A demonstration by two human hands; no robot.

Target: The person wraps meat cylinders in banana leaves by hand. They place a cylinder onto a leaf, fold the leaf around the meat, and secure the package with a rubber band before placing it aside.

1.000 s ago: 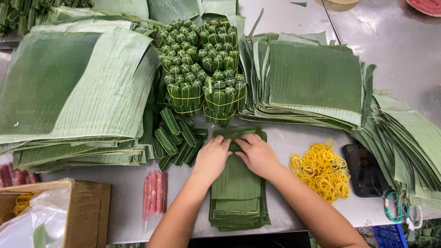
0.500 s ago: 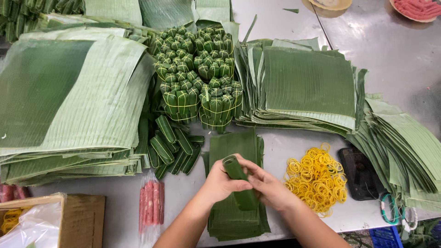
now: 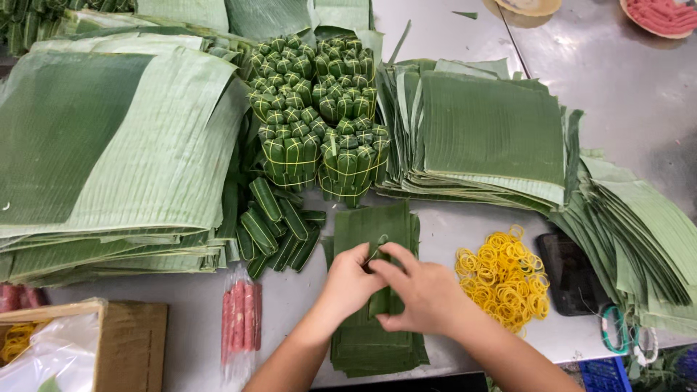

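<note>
My left hand (image 3: 351,281) and my right hand (image 3: 422,290) are closed together around a small green leaf-wrapped roll (image 3: 380,301), held upright over a stack of narrow banana-leaf strips (image 3: 377,225) on the steel table. A leaf tip sticks up between my fingers. Loose finished rolls (image 3: 274,226) lie just left of the strips. Bundles of finished rolls (image 3: 318,120) tied with yellow bands stand behind them. A heap of yellow rubber bands (image 3: 504,276) lies right of my right hand.
Large banana-leaf stacks lie at left (image 3: 116,145), back right (image 3: 486,131) and far right (image 3: 639,239). A packet of pink sausages (image 3: 239,319) and a cardboard box (image 3: 94,341) sit at front left. A dark phone (image 3: 570,272) and scissors (image 3: 617,330) are at right.
My hands rolled a leaf strip off the stack into a roll, drew back toward me and now hold it upright between both hands.
</note>
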